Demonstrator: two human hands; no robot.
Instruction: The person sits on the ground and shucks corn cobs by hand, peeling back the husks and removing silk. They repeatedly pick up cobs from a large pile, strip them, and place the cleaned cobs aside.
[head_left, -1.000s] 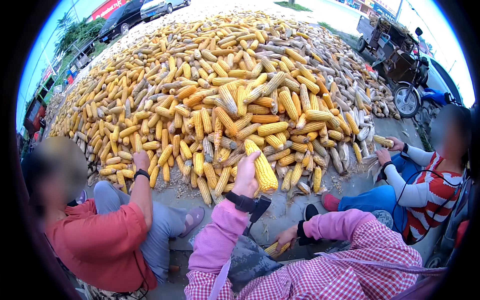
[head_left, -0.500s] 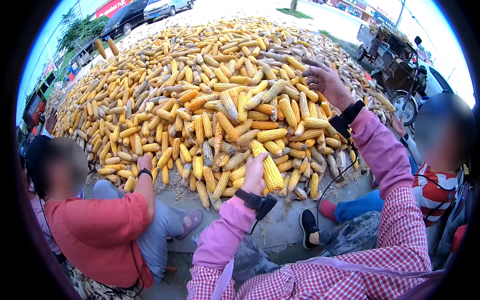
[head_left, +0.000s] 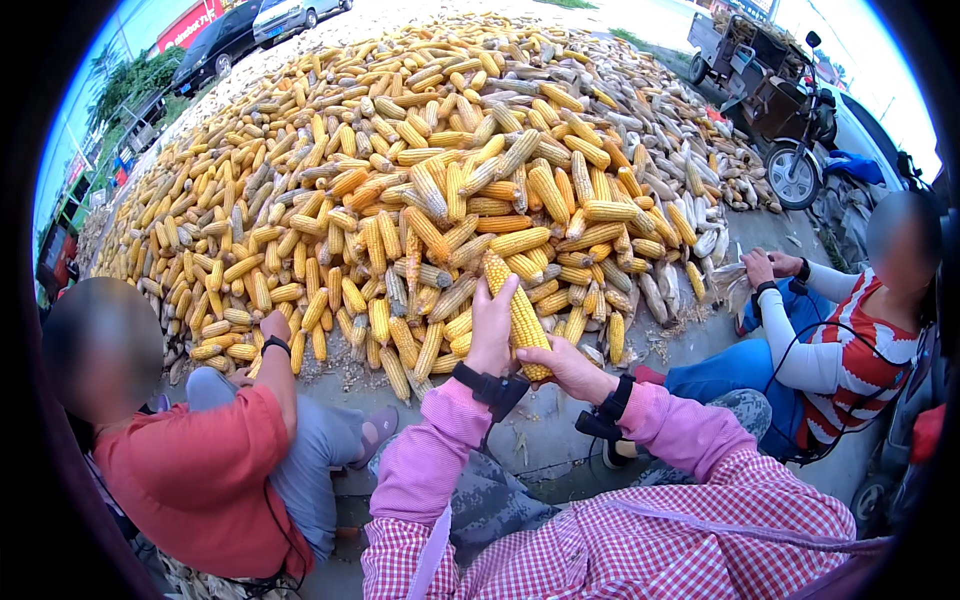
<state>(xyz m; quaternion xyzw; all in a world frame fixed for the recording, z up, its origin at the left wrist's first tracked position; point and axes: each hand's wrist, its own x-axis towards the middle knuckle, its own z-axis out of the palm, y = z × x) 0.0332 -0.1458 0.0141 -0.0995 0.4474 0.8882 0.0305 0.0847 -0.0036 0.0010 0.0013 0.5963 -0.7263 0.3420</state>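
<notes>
A yellow ear of corn (head_left: 524,322), free of husk, is held up in front of me, tilted with its far end leaning left. My left hand (head_left: 491,328) is closed round its left side, thumb and fingers along the kernels. At the lower end, the fingers of my right hand (head_left: 566,368) close on the cob from the right. Just beyond both hands lies a large pile of corn ears (head_left: 400,190), mostly bare and yellow, some greyish. Dark bands with small boxes sit on both my wrists.
A person in a red shirt (head_left: 200,475) sits close on my left, a hand at the pile's edge. On my right another person in a striped vest (head_left: 845,365) holds a husked ear (head_left: 733,282). Unhusked ears (head_left: 650,140) lie at the pile's right, near a three-wheeled cart (head_left: 770,95).
My right hand has come down from above the pile to the lower end of the ear. The left hand has shifted slightly left and up with it. The view has turned a little right.
</notes>
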